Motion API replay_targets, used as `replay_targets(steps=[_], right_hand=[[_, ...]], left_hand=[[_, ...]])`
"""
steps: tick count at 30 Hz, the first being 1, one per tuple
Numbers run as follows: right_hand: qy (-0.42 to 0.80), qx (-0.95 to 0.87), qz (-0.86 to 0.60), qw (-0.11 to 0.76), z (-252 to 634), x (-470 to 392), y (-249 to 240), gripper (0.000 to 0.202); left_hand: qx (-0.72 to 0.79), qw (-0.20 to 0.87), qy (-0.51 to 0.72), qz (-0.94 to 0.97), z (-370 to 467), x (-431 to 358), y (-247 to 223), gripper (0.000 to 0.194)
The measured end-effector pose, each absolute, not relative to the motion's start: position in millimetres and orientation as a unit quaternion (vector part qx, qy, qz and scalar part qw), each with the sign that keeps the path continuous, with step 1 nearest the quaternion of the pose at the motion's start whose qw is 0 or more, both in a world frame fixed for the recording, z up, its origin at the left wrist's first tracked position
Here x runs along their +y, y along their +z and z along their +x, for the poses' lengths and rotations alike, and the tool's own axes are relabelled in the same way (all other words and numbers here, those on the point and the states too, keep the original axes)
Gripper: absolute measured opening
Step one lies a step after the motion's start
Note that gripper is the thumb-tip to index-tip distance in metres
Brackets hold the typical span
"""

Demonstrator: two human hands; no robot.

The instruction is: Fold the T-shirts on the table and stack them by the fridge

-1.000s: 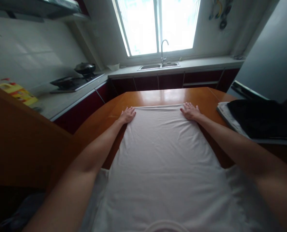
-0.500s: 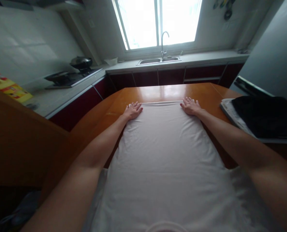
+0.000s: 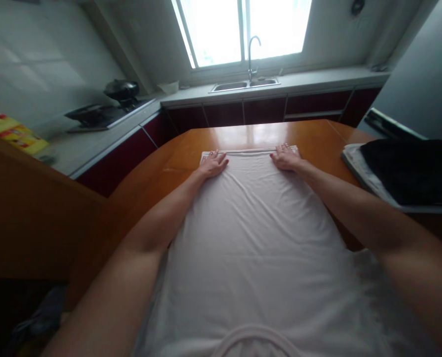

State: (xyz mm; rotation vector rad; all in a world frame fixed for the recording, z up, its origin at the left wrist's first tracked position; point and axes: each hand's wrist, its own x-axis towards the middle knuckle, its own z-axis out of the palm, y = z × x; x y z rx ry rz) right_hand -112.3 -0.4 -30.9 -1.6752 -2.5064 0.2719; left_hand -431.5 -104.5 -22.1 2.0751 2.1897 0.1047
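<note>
A pale T-shirt (image 3: 254, 223) lies spread over the wooden table (image 3: 191, 141), its hem at the far side and its round collar (image 3: 256, 331) at the bottom edge of the view. My left hand (image 3: 214, 164) rests flat on the shirt's far left corner, fingers spread. On the far right corner lies my right hand (image 3: 285, 157), also flat with fingers stretched out. Diagonal creases run across the cloth between my forearms. The sleeves are partly hidden beneath my arms.
Folded dark clothing (image 3: 410, 171) lies on lighter cloth at the table's right. Behind the table stand a sink (image 3: 228, 87) with a tall faucet (image 3: 250, 57) and a stove (image 3: 105, 119) bearing a lidded wok (image 3: 122, 90). A yellow jug (image 3: 14, 134) is at left.
Both hands have slid slightly inward on the shirt, uncovering its far corners. Diagonal wrinkles have formed in the cloth, and more of the collar shows. The view has tilted down a little.
</note>
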Motion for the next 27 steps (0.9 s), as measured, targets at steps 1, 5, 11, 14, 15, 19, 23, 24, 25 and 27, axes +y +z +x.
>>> replay_targets(steps=[1, 5, 11, 14, 15, 19, 23, 24, 25, 27], right_hand=[[0.094, -0.823, -0.558, 0.047, -111, 4, -32, 0.075], [0.096, -0.828, -0.551, 0.045, -111, 20, -30, 0.078], [0.068, -0.825, -0.529, 0.188, -122, -5, -10, 0.065], [0.070, -0.857, -0.461, 0.222, -101, -50, -6, 0.063], [0.071, -0.866, -0.443, 0.220, -89, -69, -8, 0.063], [0.068, -0.882, -0.432, 0.175, -30, -137, -27, 0.063], [0.050, -0.874, -0.470, 0.114, -4, -163, -44, 0.067], [0.050, -0.870, -0.478, 0.112, -4, -164, -45, 0.069], [0.050, -0.866, -0.484, 0.113, -6, -162, -44, 0.070], [0.053, -0.862, -0.493, 0.111, -11, -160, -41, 0.072]], left_hand=[[0.727, 0.063, 0.035, 0.683, -433, -103, -22, 0.071], [0.724, 0.063, 0.053, 0.685, -440, -89, -16, 0.069], [0.701, 0.000, 0.129, 0.702, -409, -97, -2, 0.063], [0.632, -0.010, 0.144, 0.761, -382, -147, 6, 0.064], [0.613, 0.001, 0.136, 0.778, -376, -170, 9, 0.065], [0.597, 0.042, 0.103, 0.794, -376, -254, 15, 0.070], [0.664, 0.061, 0.114, 0.736, -412, -294, 10, 0.078], [0.683, 0.059, 0.115, 0.719, -422, -299, 10, 0.080], [0.698, 0.055, 0.115, 0.705, -431, -303, 10, 0.082], [0.716, 0.042, 0.116, 0.687, -441, -314, 11, 0.083]])
